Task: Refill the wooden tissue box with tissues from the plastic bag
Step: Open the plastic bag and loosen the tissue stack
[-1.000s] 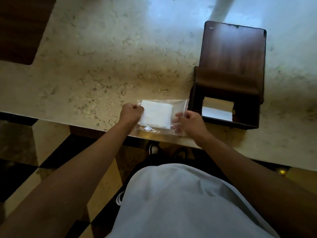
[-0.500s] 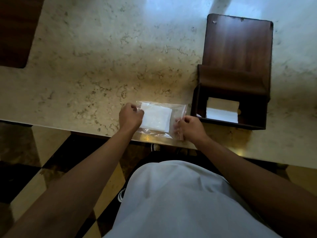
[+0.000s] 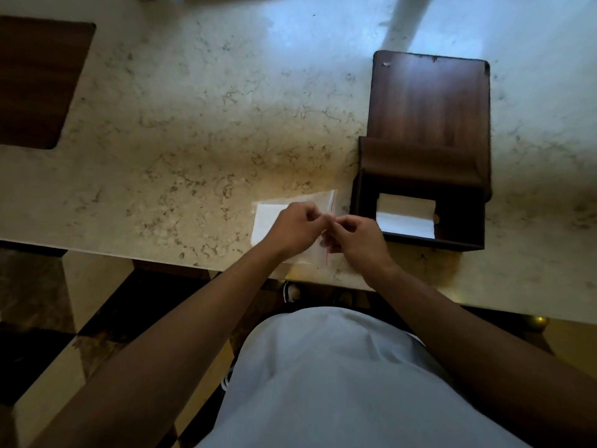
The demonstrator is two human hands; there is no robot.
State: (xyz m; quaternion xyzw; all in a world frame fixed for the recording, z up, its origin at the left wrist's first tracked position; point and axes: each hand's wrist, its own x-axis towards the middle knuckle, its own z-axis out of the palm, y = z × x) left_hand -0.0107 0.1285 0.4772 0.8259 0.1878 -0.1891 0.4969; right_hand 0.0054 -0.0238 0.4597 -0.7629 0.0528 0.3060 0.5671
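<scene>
Hands meet over the plastic bag point(image 3: 326, 202) on the marble counter point(image 3: 193, 124): left hand point(image 3: 295, 226) and right hand point(image 3: 353, 236) both pinch its edge. Wooden tissue box point(image 3: 426, 101) sits at 3 o'clock, open.

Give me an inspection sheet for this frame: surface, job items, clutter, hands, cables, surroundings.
Surface: marble counter, veined, glare at far side.
Job's things: plastic bag with white tissues near the front edge; wooden tissue box to its right, lid open, some tissues inside.
Clutter: dark wooden mat far left.
Grippers: left hand and right hand pinching the bag's right end.
Cables: nothing seen.
Surroundings: chequered floor.
</scene>
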